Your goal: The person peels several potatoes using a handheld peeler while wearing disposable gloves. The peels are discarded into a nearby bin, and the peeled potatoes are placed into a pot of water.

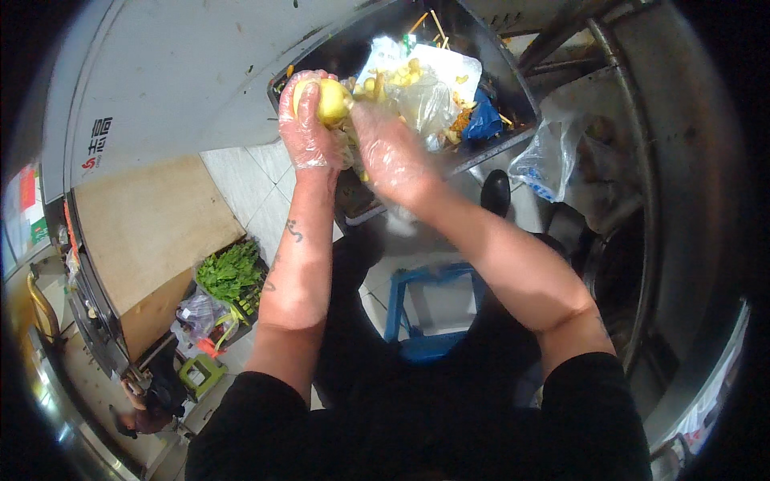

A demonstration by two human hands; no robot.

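Note:
Both hands wear clear plastic gloves, above a dark bin [522, 129] of food scraps, paper and plastic. My left hand [310, 123] grips a round, pale yellow peeled fruit or vegetable [334, 102], perhaps a potato, with the thumb across it. Against the right side of that piece is my right hand [388, 147], blurred, its fingers curled. A small pale tip shows between the right hand and the piece; whether it belongs to a tool I cannot tell. In the bin lie a clear plastic bag [426, 105], yellow scraps [406, 72] and a blue plastic bag [483, 117].
A large pale appliance [180, 78] stands at upper left, with a cardboard-coloured box [150, 222] below it. Leafy greens [231, 270] and a green stool [201, 376] are at lower left. A blue plastic stool [430, 346] is between my legs. Another person [147, 415] is far lower left.

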